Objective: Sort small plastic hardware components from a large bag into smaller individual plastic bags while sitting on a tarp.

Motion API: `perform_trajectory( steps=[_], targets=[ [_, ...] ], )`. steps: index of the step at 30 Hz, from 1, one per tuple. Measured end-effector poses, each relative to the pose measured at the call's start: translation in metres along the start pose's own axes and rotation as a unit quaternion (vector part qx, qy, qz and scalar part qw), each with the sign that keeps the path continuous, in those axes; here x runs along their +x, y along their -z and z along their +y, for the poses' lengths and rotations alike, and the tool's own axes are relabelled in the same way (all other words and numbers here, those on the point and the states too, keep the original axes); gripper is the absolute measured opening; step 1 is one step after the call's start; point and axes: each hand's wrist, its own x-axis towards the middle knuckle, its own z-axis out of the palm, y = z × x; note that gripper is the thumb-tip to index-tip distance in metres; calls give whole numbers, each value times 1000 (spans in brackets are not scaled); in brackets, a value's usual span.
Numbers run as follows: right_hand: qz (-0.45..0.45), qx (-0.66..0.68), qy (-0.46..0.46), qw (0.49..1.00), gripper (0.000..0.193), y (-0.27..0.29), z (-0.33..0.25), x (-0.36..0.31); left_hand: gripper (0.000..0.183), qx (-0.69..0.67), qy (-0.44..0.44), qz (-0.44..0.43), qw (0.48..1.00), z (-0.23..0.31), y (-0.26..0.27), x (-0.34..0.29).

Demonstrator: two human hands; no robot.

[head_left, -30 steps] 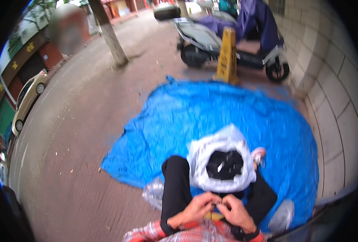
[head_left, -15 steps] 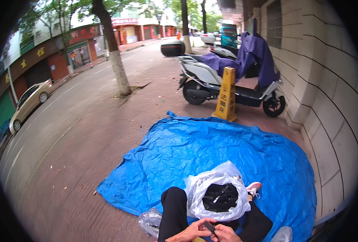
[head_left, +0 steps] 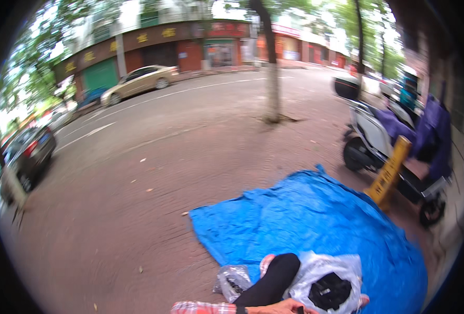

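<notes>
At the lower edge, my left hand [head_left: 280, 307] reaches in from a red plaid sleeve [head_left: 200, 307]. Its fingers are closed on a small black piece [head_left: 300, 310], whose kind I cannot make out. Only a sliver of my right hand [head_left: 310, 311] shows beside the piece, its fingertips against it; the rest is cut off. Just beyond the hands is an open white plastic bag [head_left: 307, 272] between my legs, holding several black items [head_left: 330, 291]. A clear plastic bag [head_left: 232, 277] with dark contents lies left of my black-trousered leg [head_left: 273, 280].
A crumpled blue tarp [head_left: 305, 209] covers the brick pavement [head_left: 153, 235]. At right stand a yellow warning cone [head_left: 388, 175] and a scooter [head_left: 368, 128] under a purple cover. A tree [head_left: 272, 94], a road, a tan car [head_left: 140, 82] and a dark car [head_left: 30, 154] are farther off.
My view has swung left, so the tarp, scooter and bag sit farther right and more road shows. My hands have sunk toward the lower edge, and the right one is nearly out of frame.
</notes>
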Motion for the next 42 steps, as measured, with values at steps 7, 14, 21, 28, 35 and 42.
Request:
perform_trajectory(
  steps=[7, 14, 21, 28, 35, 42],
  targets=[
    [-116, -103, 115, 981, 26, 23, 36, 20, 10, -33, -1, 114, 993, -13, -1, -14],
    [-104, 313, -113, 937, 27, 36, 53, 29, 12, -40, -54, 108, 992, -13, -11, -11],
    [-16, 207, -89, 974, 18, 24, 42, 22, 13, -74, -5, 108, 991, -15, -6, -14],
    [22, 215, -26, 976, 26, 25, 29, 6, 11, -59, 6, 47, 997, -3, -15, -4],
    [-23, 143, -37, 989, 28, 29, 16, -9, 12, -26, 38, -43, 998, 8, -18, -4],
    [-46, 41, -73, 995, 22, 27, -15, -15, 17, 69, 24, -43, 996, -18, -5, 1]
  ],
)
